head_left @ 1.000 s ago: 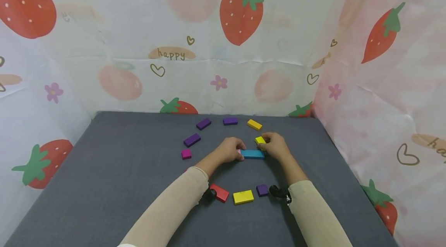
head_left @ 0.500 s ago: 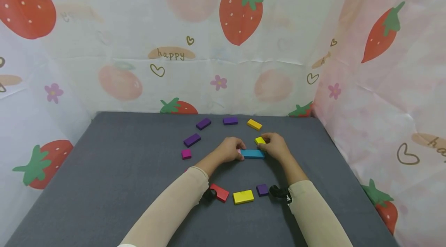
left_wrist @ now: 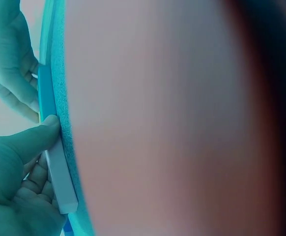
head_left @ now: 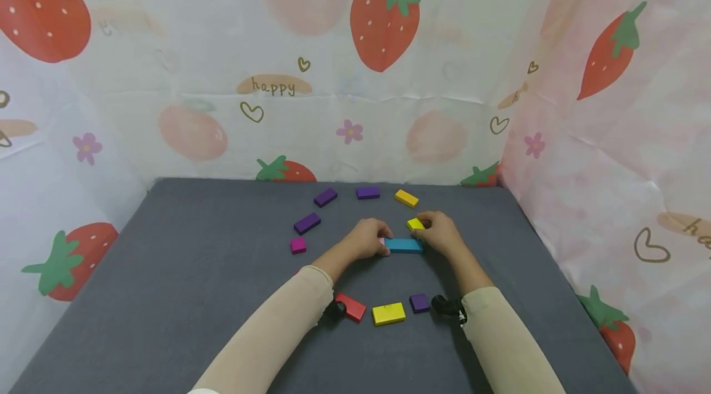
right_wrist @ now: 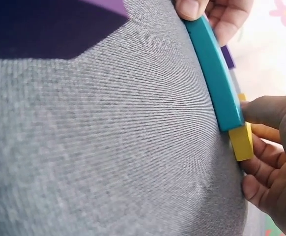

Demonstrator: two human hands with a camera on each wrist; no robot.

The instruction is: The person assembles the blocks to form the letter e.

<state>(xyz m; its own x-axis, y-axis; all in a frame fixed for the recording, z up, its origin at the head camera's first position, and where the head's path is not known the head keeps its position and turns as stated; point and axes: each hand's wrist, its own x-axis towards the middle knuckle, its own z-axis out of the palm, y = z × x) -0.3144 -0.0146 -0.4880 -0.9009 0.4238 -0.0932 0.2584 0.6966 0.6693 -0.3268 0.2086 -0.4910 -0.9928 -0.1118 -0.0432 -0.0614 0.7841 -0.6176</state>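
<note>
Near the table's middle lies a long blue block [head_left: 403, 246]. My left hand [head_left: 366, 238] pinches its left end, the thumb in front and the fingers behind. In the left wrist view that thumb covers the seam between the blue block and a pale pinkish block [left_wrist: 62, 182], which the hand mostly hides in the head view. My right hand [head_left: 439, 232] holds a yellow block [head_left: 415, 225] between thumb and fingers, just behind the blue block's right end. In the right wrist view the yellow block [right_wrist: 241, 142] appears close against that end; exact contact is unclear.
Around the hands, a loose ring of blocks lies on the grey table [head_left: 222, 295]: purple [head_left: 307, 223], magenta [head_left: 298, 246], and orange-yellow [head_left: 407, 198] ones farther off. Nearer are a red block [head_left: 351, 307], a yellow block [head_left: 389, 314] and a small purple block [head_left: 419, 303]. Patterned cloth [head_left: 333, 73] hangs behind.
Hardly anything moves: the yellow block tilts very slightly in my right hand early on. Both hands keep their places and the other blocks stay put.
</note>
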